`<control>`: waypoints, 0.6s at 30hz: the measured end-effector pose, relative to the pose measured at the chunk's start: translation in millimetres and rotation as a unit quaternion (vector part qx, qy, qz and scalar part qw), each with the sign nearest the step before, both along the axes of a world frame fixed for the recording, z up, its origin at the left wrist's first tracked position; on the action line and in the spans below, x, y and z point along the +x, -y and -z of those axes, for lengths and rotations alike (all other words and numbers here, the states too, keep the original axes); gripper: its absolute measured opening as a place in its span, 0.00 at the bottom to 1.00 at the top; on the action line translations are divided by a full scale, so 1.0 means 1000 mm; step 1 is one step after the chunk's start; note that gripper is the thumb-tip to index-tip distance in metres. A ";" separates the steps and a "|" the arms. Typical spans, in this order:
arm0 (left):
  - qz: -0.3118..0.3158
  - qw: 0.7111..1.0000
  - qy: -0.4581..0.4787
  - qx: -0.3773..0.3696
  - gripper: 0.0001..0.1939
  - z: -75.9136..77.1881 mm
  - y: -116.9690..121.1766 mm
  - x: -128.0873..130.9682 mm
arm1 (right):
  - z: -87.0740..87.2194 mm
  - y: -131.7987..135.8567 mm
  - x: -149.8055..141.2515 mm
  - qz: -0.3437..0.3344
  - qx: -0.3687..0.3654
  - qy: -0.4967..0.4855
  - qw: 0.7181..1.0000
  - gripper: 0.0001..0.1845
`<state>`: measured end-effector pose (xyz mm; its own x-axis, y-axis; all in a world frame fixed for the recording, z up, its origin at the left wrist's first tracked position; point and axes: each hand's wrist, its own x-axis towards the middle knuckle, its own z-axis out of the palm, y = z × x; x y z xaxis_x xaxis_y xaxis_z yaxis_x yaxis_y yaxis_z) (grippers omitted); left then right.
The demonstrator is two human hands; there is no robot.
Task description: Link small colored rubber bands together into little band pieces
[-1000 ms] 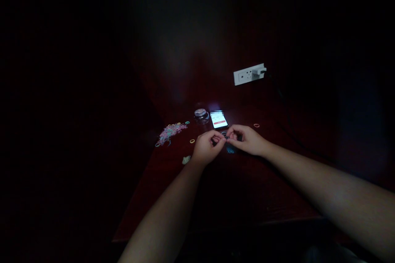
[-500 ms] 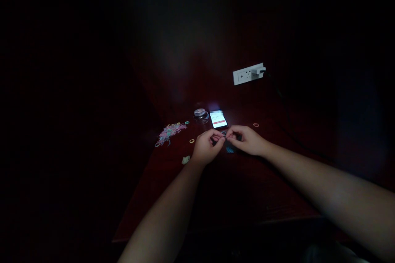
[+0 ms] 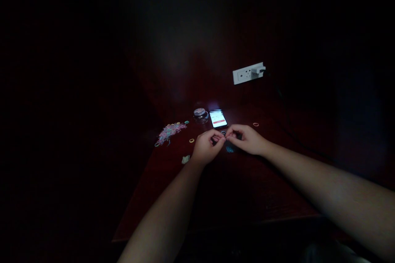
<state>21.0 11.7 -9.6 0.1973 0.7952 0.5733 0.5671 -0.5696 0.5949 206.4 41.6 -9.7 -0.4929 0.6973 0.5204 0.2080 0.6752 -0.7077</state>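
My left hand (image 3: 207, 146) and my right hand (image 3: 246, 139) meet over the table, thumbs and forefingers pinched with the tips nearly touching. Whatever they hold between them is too small and dark to make out. Just beyond the fingertips lies a pale-blue hair tie (image 3: 223, 132), partly hidden. Below them rests a small bunch of blue hair ties (image 3: 229, 149). Beside my left wrist is a bunch of pale yellow-green hair ties (image 3: 185, 159), with a single yellow hair tie (image 3: 191, 140) farther back. One pink hair tie (image 3: 256, 124) lies beyond my right hand.
A loose heap of mixed-colour hair ties (image 3: 170, 132) lies at the table's left edge. Behind my hands are a lidded clear jar (image 3: 200, 115) and a lit phone (image 3: 218, 119). A wall socket (image 3: 248, 74) has a plug and dark cable. The dark red table (image 3: 247, 197) is dimly lit.
The pinched fingertips of my two hands have come slightly closer together. Everything else lies where it was.
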 end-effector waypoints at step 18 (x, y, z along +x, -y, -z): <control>0.022 0.999 0.018 -0.035 0.08 0.003 -0.002 0.000 | 0.001 -0.001 -0.001 -0.016 0.002 0.008 1.000 0.06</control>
